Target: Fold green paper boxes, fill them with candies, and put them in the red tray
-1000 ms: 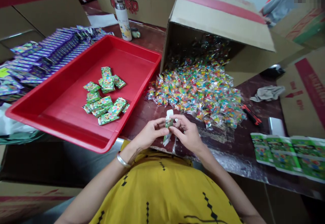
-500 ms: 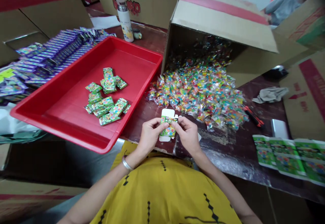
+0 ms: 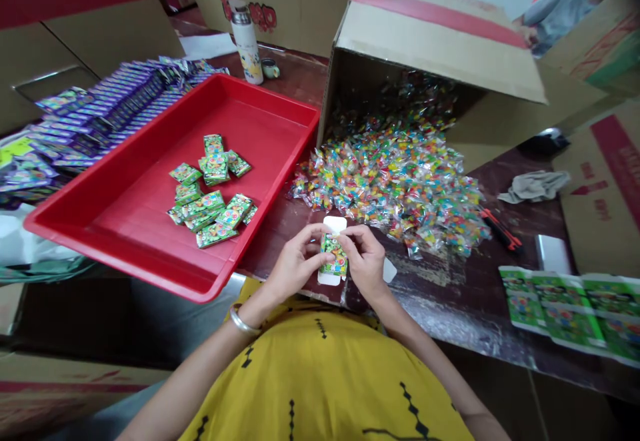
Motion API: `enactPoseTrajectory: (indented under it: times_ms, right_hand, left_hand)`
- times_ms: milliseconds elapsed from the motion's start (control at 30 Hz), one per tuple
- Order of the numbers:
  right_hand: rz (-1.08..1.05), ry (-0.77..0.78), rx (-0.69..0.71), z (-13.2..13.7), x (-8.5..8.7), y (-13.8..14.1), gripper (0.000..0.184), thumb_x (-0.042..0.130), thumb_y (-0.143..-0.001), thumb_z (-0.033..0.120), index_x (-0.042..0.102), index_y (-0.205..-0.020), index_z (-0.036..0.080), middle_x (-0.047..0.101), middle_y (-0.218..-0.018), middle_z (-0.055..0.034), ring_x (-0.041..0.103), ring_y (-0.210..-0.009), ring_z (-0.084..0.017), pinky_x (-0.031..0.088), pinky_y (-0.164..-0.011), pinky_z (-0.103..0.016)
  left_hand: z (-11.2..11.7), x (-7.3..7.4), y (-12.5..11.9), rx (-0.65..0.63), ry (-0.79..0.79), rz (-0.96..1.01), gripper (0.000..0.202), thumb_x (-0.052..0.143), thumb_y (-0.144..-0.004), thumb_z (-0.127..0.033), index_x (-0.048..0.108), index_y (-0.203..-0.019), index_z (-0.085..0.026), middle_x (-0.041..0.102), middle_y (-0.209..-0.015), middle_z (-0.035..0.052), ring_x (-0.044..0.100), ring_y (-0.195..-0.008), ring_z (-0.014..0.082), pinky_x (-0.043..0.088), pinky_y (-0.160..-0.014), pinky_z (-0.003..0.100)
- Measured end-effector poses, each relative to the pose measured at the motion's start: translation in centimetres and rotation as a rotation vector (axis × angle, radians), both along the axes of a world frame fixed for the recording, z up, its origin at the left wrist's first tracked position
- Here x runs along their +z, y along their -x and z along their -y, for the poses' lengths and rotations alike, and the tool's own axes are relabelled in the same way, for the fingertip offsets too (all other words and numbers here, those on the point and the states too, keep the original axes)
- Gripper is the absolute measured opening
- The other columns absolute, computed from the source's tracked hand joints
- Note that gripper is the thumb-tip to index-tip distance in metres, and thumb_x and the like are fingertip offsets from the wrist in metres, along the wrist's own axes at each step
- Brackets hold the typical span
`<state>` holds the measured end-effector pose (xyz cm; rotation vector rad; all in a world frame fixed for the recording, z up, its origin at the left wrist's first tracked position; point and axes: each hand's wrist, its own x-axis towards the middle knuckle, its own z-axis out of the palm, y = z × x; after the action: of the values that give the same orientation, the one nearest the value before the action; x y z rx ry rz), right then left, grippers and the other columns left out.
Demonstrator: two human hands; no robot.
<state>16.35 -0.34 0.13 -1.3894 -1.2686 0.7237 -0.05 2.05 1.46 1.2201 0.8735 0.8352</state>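
Note:
Between my two hands is a small green candy box point(image 3: 334, 254), printed with colourful pictures, its white end flaps sticking out at top and bottom. My left hand point(image 3: 299, 258) grips its left side with thumb and fingers. On the other side, my right hand point(image 3: 366, 260) pinches the upper right edge near the top flap. Just beyond my hands lies a heap of clear candy packets point(image 3: 390, 181), spilling from a cardboard box point(image 3: 440, 24) on its side. Several closed green boxes point(image 3: 213, 218) lie in the red tray point(image 3: 120, 211) to the left.
Flat green cartons point(image 3: 565, 308) lie at the right table edge, near a red-and-black cutter point(image 3: 501, 229) and a grey cloth point(image 3: 535, 186). Rows of purple packs point(image 3: 110, 111) stand behind the tray. A flask point(image 3: 246, 44) and a cup point(image 3: 270, 68) stand at the back. Another person's sleeve point(image 3: 563, 11) shows far right.
The candy box is turned a little and sits slightly lower and further right. My right fingers have moved up to its top edge; the left fingers have shifted upward along its side.

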Motion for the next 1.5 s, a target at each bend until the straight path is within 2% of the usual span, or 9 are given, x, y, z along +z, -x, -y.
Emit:
enactPoseTrajectory:
  times_ms: [133, 267, 633, 800, 1000, 1133, 1300, 1400, 1500]
  right_hand:
    - [-0.112, 0.001, 0.057, -0.6, 0.7, -0.2, 0.013, 0.067, -0.085, 0.031, 0.059, -0.079, 0.022, 0.065, -0.105, -0.0064, 0.062, -0.102, -0.022, 0.049, -0.088, -0.035]
    - [-0.298, 0.023, 0.117, -1.2, 1.6, -0.2, 0.02, 0.072, -0.081, 0.03, 0.054, -0.086, 0.024, 0.067, -0.087, -0.0012, 0.064, -0.083, -0.018, 0.051, -0.081, -0.033]
    - [-0.239, 0.276, 0.218, -2.7, 2.5, -2.2, 0.024, 0.078, -0.074, 0.04, 0.065, -0.072, 0.019, 0.064, -0.073, -0.0007, 0.057, -0.066, -0.015, 0.047, -0.064, -0.028]
    - [-0.079, 0.103, 0.208, -2.0, 2.8, -2.0, 0.021, 0.07, -0.084, 0.032, 0.062, -0.068, 0.02, 0.064, -0.077, -0.0013, 0.059, -0.074, -0.016, 0.047, -0.072, -0.03]
    - [0.116, -0.034, 0.189, 0.4, 2.1, -1.4, 0.014, 0.061, -0.091, 0.027, 0.067, -0.079, 0.023, 0.067, -0.091, -0.0042, 0.063, -0.087, -0.019, 0.048, -0.082, -0.033]
    - [0.237, 0.066, 0.19, 1.7, 1.9, -4.7, 0.013, 0.062, -0.09, 0.034, 0.069, -0.093, 0.024, 0.068, -0.099, -0.0057, 0.065, -0.089, -0.02, 0.05, -0.077, -0.031]
    - [0.748, 0.454, -0.386, 2.6, 0.3, -13.0, 0.021, 0.063, -0.087, 0.036, 0.069, -0.096, 0.018, 0.071, -0.089, -0.0135, 0.066, -0.076, -0.026, 0.046, -0.073, -0.037]
    - [0.887, 0.573, -0.327, 2.6, -1.5, -15.7, 0.028, 0.064, -0.084, 0.029, 0.067, -0.11, 0.018, 0.071, -0.097, -0.0156, 0.067, -0.079, -0.029, 0.045, -0.072, -0.037]
    - [0.822, 0.501, -0.257, 2.4, -2.1, -15.7, 0.026, 0.065, -0.082, 0.025, 0.067, -0.107, 0.022, 0.071, -0.092, -0.0084, 0.067, -0.078, -0.025, 0.046, -0.071, -0.034]
  left_hand:
    - [0.0, -0.1, -0.1, 0.006, 0.022, 0.025, 0.034, 0.071, -0.08, -0.027, 0.056, -0.11, -0.02, 0.061, -0.11, 0.0043, 0.064, -0.086, 0.0148, 0.054, -0.075, 0.025]
    - [0.1, -0.1, -0.3, 0.101, 0.047, 0.085, 0.042, 0.074, -0.078, -0.024, 0.048, -0.111, -0.023, 0.061, -0.107, 0.0025, 0.064, -0.082, 0.012, 0.053, -0.072, 0.023]
    - [0.5, 0.7, -0.1, 0.072, -0.065, -0.046, 0.043, 0.069, -0.08, -0.019, 0.052, -0.12, -0.023, 0.061, -0.11, 0.0055, 0.063, -0.101, 0.0187, 0.057, -0.082, 0.028]
    - [0.5, 0.6, -0.1, 0.038, -0.03, -0.075, 0.053, 0.068, -0.081, -0.021, 0.055, -0.132, -0.025, 0.064, -0.118, 0.0057, 0.066, -0.094, 0.0178, 0.057, -0.083, 0.029]
    - [0.6, -0.2, -0.6, -0.008, 0.029, -0.058, 0.033, 0.066, -0.082, -0.021, 0.065, -0.115, -0.022, 0.066, -0.119, 0.0043, 0.067, -0.094, 0.0173, 0.055, -0.087, 0.029]
    - [0.1, -0.7, -0.9, -0.057, 0.048, -0.076, 0.023, 0.067, -0.081, -0.022, 0.063, -0.104, -0.019, 0.067, -0.104, 0.0029, 0.066, -0.091, 0.0161, 0.054, -0.083, 0.027]
    - [-0.7, -1.5, -1.0, 0.093, -0.009, -0.181, 0.027, 0.074, -0.075, -0.03, 0.052, -0.085, -0.018, 0.062, -0.082, -0.001, 0.061, -0.077, 0.0127, 0.051, -0.07, 0.023]
    - [-0.7, -1.8, -1.3, 0.092, 0.116, -0.115, 0.039, 0.074, -0.075, -0.032, 0.049, -0.104, -0.021, 0.06, -0.089, -0.0015, 0.059, -0.067, 0.0101, 0.052, -0.057, 0.021]
    - [-0.6, -1.8, -1.4, 0.031, 0.218, -0.047, 0.058, 0.072, -0.075, -0.029, 0.043, -0.126, -0.025, 0.059, -0.107, 0.0018, 0.063, -0.067, 0.0109, 0.058, -0.061, 0.028]
